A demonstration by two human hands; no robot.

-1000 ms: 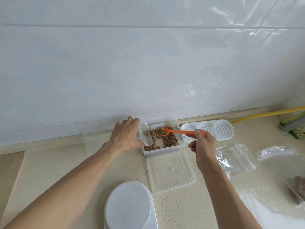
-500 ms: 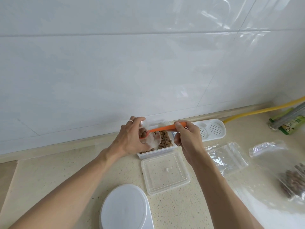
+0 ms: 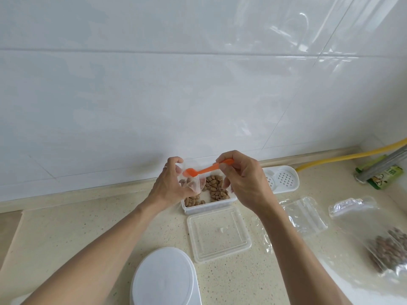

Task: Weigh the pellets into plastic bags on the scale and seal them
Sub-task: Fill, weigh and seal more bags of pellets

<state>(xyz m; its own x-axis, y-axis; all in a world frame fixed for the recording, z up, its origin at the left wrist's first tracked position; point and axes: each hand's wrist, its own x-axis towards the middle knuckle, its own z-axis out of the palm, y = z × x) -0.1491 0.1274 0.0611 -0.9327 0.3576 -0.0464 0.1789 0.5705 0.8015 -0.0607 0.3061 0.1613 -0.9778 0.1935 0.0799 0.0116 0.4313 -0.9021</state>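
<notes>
My left hand (image 3: 170, 186) pinches the soft, floppy bag (image 3: 195, 185) by its mouth while my right hand (image 3: 240, 183) holds the light spoon (image 3: 206, 170).

Small clear plastic bag (image 3: 195, 183) hanging mouth-up in left hand (image 3: 170, 186) grip, few brown pellets inside. Orange spoon (image 3: 207, 170) pinched by right hand (image 3: 241, 183), bowl tipping over bag mouth. Clear container (image 3: 209, 202) holding brown pellets (image 3: 217, 188) sitting on table beneath. White scale (image 3: 164, 277) lying near front edge, platform bare.
</notes>
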